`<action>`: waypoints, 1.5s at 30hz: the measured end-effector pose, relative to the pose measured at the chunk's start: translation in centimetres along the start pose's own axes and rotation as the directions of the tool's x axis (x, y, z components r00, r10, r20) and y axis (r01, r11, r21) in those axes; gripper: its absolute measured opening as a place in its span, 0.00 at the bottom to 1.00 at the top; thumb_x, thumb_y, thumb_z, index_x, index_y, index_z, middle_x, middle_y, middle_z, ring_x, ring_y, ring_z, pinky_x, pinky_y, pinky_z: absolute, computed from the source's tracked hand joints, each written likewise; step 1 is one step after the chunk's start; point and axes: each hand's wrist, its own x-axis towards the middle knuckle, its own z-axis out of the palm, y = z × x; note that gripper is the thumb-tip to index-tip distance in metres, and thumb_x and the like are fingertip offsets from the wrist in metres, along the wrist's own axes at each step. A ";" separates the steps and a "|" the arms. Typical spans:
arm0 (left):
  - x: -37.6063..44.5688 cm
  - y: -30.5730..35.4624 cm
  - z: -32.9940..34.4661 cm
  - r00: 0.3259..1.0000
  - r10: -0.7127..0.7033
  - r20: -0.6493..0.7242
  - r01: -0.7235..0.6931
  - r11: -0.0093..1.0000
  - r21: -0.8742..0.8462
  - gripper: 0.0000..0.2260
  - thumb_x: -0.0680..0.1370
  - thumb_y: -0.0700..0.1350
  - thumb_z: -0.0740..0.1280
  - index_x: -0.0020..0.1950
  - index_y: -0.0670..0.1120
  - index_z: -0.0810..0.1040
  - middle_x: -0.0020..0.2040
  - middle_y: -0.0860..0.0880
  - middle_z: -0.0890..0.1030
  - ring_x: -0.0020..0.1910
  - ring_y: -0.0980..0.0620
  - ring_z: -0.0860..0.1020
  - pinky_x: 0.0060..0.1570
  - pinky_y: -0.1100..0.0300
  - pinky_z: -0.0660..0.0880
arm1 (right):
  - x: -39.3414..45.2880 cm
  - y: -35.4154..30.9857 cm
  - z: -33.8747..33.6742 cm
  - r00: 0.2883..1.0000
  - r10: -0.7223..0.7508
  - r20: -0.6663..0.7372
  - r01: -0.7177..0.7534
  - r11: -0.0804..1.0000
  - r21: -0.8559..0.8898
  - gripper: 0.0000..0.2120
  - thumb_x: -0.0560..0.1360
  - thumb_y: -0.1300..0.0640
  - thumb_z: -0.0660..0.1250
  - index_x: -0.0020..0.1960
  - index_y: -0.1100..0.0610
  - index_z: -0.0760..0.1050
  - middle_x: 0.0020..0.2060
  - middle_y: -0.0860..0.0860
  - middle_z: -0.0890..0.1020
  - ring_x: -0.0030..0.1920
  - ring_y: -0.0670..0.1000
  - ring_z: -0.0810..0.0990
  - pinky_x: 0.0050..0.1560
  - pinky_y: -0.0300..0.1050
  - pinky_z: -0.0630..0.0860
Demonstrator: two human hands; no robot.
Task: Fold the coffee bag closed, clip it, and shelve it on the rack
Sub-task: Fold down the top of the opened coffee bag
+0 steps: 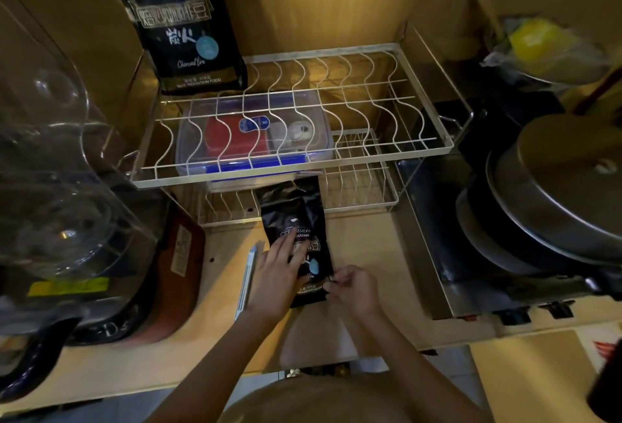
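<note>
A black coffee bag (293, 220) lies flat on the wooden counter, its crumpled open top pointing toward the rack. My left hand (279, 274) rests flat on the bag's label, fingers spread. My right hand (353, 288) pinches the bag's lower right edge. A long white sealing clip (247, 276) lies on the counter just left of my left hand, untouched. The white wire rack (404, 86) stands behind the bag. A second, larger coffee bag (181, 18) stands upright on the rack's top tier at its back left.
Under the top tier sits a clear box with a blue lid (252, 140). A glass-jar appliance (57, 153) fills the left side. Stacked metal pans and lids (555, 193) sit on a stove at the right. A yellow item in plastic (535, 39) is far right.
</note>
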 end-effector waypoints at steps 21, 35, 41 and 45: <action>5.9 0.8 -7.8 0.972 -0.044 -0.231 -0.040 0.937 -0.346 0.10 0.73 0.52 0.66 0.47 0.47 0.79 0.44 0.45 0.84 0.43 0.44 0.80 0.48 0.45 0.75 | -0.7 2.7 -1.2 0.982 -0.111 0.156 0.140 0.972 -0.187 0.16 0.64 0.67 0.68 0.31 0.48 0.67 0.35 0.52 0.76 0.38 0.49 0.75 0.39 0.41 0.70; 1.9 2.8 -11.2 0.971 0.146 -0.191 -0.235 0.752 -0.616 0.11 0.69 0.51 0.67 0.40 0.44 0.83 0.36 0.52 0.82 0.38 0.57 0.78 0.45 0.61 0.74 | -1.3 2.9 -0.3 0.973 -0.231 0.014 0.221 0.909 -0.352 0.19 0.70 0.66 0.57 0.58 0.55 0.74 0.49 0.55 0.83 0.48 0.55 0.80 0.47 0.47 0.76; 0.2 2.9 -10.8 0.957 0.256 -0.135 -0.288 0.799 -0.527 0.15 0.70 0.53 0.62 0.41 0.45 0.83 0.37 0.49 0.84 0.40 0.58 0.74 0.44 0.62 0.72 | 0.6 1.8 -1.6 0.989 -0.147 0.012 0.144 0.948 -0.283 0.07 0.67 0.66 0.63 0.38 0.56 0.77 0.38 0.56 0.82 0.41 0.54 0.78 0.45 0.46 0.75; -1.0 3.2 -10.5 0.966 0.227 -0.121 -0.256 0.806 -0.534 0.13 0.70 0.53 0.62 0.44 0.48 0.83 0.39 0.51 0.84 0.40 0.59 0.75 0.45 0.55 0.75 | 1.5 0.7 -1.4 0.978 -0.207 0.033 0.200 0.873 -0.444 0.12 0.71 0.61 0.64 0.53 0.54 0.78 0.54 0.53 0.80 0.56 0.54 0.74 0.56 0.47 0.73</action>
